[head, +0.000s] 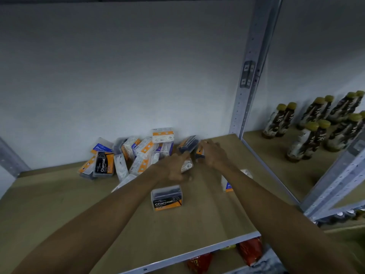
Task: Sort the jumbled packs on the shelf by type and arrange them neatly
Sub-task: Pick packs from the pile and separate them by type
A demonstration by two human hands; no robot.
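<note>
A jumble of small clear packs (138,155) with orange, blue and black labels lies against the back wall of the wooden shelf (59,198). One black Charcoal pack (167,197) stands alone toward the front. Another Charcoal pack (104,164) leans at the pile's left. My left hand (173,167) is closed around a white pack (187,165) at the pile's right edge. My right hand (214,153) grips a dark pack (199,152) near the back wall. A blue-labelled white pack (227,184) lies partly hidden under my right forearm.
A metal upright (246,80) divides this shelf from the bay on the right, where several yellow-capped bottles (316,123) stand. Red snack bags (250,252) show on the shelf below. Bare board lies at the front left.
</note>
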